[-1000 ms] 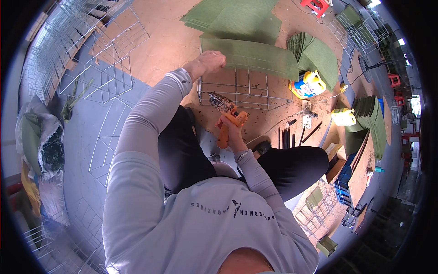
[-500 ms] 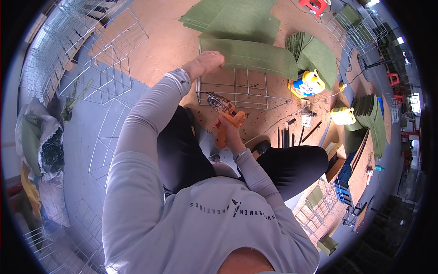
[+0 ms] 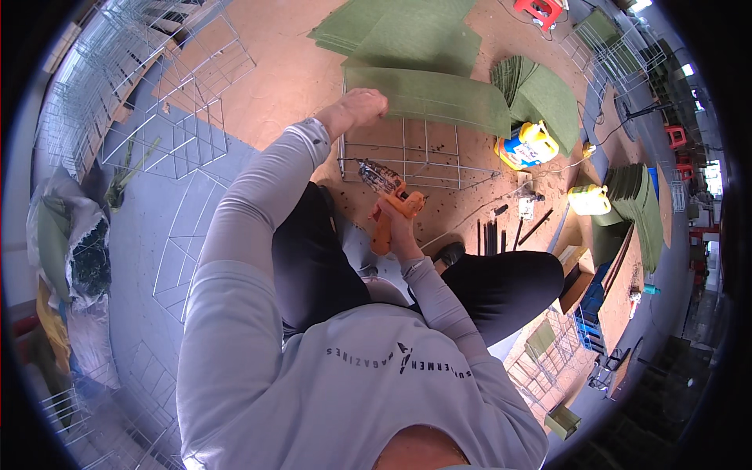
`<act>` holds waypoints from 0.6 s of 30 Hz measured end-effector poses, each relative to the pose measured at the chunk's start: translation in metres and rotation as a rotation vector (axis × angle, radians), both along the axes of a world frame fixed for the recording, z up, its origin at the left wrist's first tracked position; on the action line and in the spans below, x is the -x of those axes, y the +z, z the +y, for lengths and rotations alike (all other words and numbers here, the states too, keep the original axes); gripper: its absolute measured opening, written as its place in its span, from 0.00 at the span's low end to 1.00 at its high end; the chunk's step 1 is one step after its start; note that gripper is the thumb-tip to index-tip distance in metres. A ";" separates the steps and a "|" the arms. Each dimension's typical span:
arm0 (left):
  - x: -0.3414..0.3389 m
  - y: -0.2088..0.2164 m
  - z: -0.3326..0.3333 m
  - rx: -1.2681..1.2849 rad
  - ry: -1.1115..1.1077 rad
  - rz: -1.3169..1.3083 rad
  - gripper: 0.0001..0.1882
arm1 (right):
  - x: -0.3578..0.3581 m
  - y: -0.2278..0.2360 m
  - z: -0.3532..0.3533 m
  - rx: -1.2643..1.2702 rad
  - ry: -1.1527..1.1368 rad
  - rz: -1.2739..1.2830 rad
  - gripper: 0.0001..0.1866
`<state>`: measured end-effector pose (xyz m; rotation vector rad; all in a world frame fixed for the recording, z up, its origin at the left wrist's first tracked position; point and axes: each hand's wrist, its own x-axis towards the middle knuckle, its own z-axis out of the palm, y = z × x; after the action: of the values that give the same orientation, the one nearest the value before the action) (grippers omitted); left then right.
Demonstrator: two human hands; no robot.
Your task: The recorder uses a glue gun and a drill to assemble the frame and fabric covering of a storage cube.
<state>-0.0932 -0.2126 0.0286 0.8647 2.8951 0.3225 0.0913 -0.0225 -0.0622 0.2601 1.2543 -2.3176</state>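
My left hand (image 3: 356,110), fingers curled closed, is at the near left corner of a green felt-like sheet (image 3: 439,95). That sheet lies over the far part of a wire frame (image 3: 404,149), and the exact fingertip contact is hidden. An orange glue gun (image 3: 406,202) is held by its handle in my right hand (image 3: 402,231). Its dark, stained nozzle end points up and left, close to the frame's near left corner. The frame rests on a brown board (image 3: 462,205) in front of my knees.
Green sheets (image 3: 415,31) are stacked beyond the frame, with another fanned stack (image 3: 540,94) to the right. A yellow jug (image 3: 526,146) stands beside it; a second yellow bottle (image 3: 589,199) is farther right. Black sticks (image 3: 490,236) lie near my right knee. Wire frames (image 3: 184,125) crowd the left.
The glue gun and my right hand have shifted very slightly to the right. My left hand stays almost in the same place.
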 end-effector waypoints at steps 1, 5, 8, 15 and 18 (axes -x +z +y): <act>0.000 0.000 0.000 -0.007 0.011 -0.010 0.10 | 0.000 -0.001 0.001 -0.004 0.004 0.000 0.03; 0.000 0.001 0.000 0.007 -0.014 0.013 0.09 | 0.002 0.001 -0.003 -0.002 0.033 0.006 0.04; -0.002 0.003 0.003 -0.008 0.014 0.002 0.09 | 0.000 0.007 -0.012 -0.034 0.053 -0.002 0.04; -0.001 0.001 0.001 -0.012 0.024 -0.005 0.10 | 0.000 0.011 -0.018 -0.037 0.026 -0.040 0.05; 0.001 -0.005 -0.002 -0.038 0.024 0.019 0.09 | 0.002 0.010 -0.016 0.002 0.056 -0.046 0.05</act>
<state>-0.0946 -0.2142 0.0234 0.8434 2.9280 0.3744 0.0898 -0.0380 -0.0521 0.2727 1.2208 -2.2528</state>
